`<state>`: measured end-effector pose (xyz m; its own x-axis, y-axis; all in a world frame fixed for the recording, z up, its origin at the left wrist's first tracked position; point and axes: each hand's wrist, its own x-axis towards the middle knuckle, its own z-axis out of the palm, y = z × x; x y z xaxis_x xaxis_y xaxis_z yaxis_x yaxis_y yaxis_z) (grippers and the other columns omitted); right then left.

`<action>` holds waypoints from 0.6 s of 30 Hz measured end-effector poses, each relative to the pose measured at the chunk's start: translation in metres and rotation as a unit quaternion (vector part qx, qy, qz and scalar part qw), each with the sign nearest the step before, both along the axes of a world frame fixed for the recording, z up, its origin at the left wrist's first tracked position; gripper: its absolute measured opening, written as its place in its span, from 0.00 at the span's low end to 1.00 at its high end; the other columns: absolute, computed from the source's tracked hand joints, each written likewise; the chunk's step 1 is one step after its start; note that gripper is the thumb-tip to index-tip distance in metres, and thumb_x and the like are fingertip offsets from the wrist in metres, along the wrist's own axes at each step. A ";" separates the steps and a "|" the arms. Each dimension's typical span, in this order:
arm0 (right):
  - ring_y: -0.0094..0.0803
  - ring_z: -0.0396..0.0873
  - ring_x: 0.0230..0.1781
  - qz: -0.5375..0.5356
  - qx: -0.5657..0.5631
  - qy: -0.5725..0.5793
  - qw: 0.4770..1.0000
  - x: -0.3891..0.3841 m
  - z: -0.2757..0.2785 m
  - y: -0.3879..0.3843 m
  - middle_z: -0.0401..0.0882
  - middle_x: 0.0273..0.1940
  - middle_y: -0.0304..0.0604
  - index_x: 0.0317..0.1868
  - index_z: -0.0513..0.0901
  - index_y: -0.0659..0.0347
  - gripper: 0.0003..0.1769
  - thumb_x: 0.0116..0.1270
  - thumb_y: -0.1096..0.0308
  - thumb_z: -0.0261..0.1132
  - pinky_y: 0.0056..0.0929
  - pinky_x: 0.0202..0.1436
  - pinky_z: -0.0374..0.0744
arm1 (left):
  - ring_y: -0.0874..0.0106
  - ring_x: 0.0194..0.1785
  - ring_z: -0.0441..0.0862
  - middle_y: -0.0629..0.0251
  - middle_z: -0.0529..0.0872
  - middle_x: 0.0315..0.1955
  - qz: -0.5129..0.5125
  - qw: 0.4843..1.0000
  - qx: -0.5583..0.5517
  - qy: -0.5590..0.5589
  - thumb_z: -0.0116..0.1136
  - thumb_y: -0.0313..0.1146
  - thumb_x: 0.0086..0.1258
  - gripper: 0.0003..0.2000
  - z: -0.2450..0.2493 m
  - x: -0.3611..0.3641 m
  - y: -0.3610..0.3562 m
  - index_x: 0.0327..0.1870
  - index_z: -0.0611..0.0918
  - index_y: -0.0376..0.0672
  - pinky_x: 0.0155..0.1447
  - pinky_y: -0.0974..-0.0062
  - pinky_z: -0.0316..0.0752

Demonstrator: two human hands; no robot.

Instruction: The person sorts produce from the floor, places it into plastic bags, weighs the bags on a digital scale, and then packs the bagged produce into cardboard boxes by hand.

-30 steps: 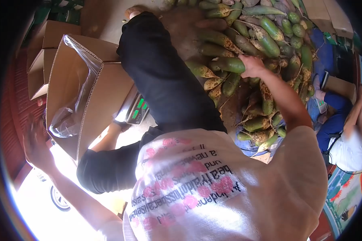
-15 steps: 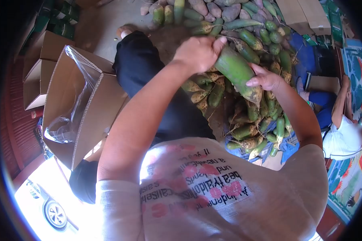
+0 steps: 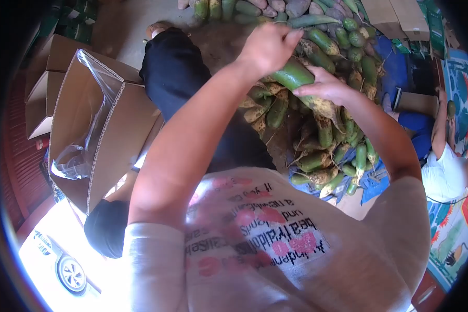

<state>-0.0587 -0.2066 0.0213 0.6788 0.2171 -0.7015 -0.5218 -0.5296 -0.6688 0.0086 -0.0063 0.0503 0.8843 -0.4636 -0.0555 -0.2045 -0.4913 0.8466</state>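
A large green radish with a paler, yellowish root end is held over a pile of similar radishes. My right hand is closed round its middle, thumb and fingers on the skin. My left hand is curled into a fist at the radish's upper left end. Whatever lies inside that fist is hidden.
An open cardboard box with a clear plastic liner stands at the left. Purplish roots lie at the top. Another person sits at the right, holding a green radish. Cardboard lies at the upper right.
My left hand has moved up, away from the radish's side. The held radish and my right hand have shifted slightly up and left. The other person's hand now shows a radish.
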 end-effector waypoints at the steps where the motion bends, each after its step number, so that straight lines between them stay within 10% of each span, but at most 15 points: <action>1: 0.37 0.77 0.48 -0.008 -0.030 0.009 0.999 -0.003 -0.003 0.001 0.78 0.46 0.46 0.60 0.66 0.67 0.39 0.52 0.60 0.74 0.35 0.52 0.76 | 0.57 0.44 0.82 0.53 0.84 0.35 -0.008 0.998 -0.050 0.047 0.54 0.45 0.68 0.16 -0.003 0.003 0.001 0.39 0.83 0.39 0.52 0.67 0.74; 4: 0.39 0.78 0.47 -0.254 0.168 0.081 0.949 -0.018 -0.035 -0.028 0.78 0.46 0.47 0.60 0.67 0.67 0.34 0.58 0.56 0.68 0.38 0.50 0.77 | 0.57 0.55 0.77 0.50 0.80 0.49 0.035 0.982 -0.150 0.109 0.60 0.43 0.64 0.21 -0.042 0.018 0.019 0.51 0.78 0.38 0.59 0.66 0.70; 6: 0.38 0.78 0.43 -0.204 0.312 0.105 0.922 -0.017 -0.029 -0.032 0.77 0.45 0.49 0.63 0.64 0.67 0.37 0.62 0.49 0.59 0.40 0.46 0.79 | 0.58 0.61 0.72 0.48 0.75 0.56 0.120 0.977 -0.162 0.063 0.63 0.41 0.62 0.29 -0.095 0.015 0.016 0.61 0.70 0.35 0.64 0.68 0.67; 9: 0.40 0.79 0.42 -0.168 0.453 0.124 0.867 -0.014 -0.012 -0.029 0.75 0.47 0.54 0.65 0.62 0.67 0.40 0.62 0.45 0.55 0.38 0.46 0.80 | 0.60 0.66 0.65 0.49 0.66 0.64 0.058 0.870 -0.334 0.359 0.63 0.46 0.63 0.38 -0.055 -0.007 0.010 0.69 0.59 0.38 0.68 0.65 0.62; 13: 0.44 0.78 0.47 -0.087 0.533 0.188 0.820 -0.008 -0.001 -0.011 0.73 0.49 0.60 0.65 0.60 0.69 0.43 0.62 0.41 0.51 0.41 0.50 0.78 | 0.66 0.59 0.74 0.57 0.72 0.58 -0.042 0.721 -0.510 0.467 0.60 0.45 0.65 0.28 -0.038 -0.005 0.000 0.63 0.67 0.42 0.64 0.64 0.67; 18: 0.56 0.74 0.54 -0.169 0.416 0.228 0.864 -0.010 0.021 0.001 0.70 0.55 0.66 0.66 0.59 0.66 0.42 0.67 0.38 0.46 0.50 0.51 0.78 | 0.68 0.52 0.78 0.62 0.79 0.48 0.049 0.764 -0.421 0.486 0.57 0.42 0.67 0.18 -0.039 0.003 0.010 0.54 0.74 0.44 0.60 0.62 0.72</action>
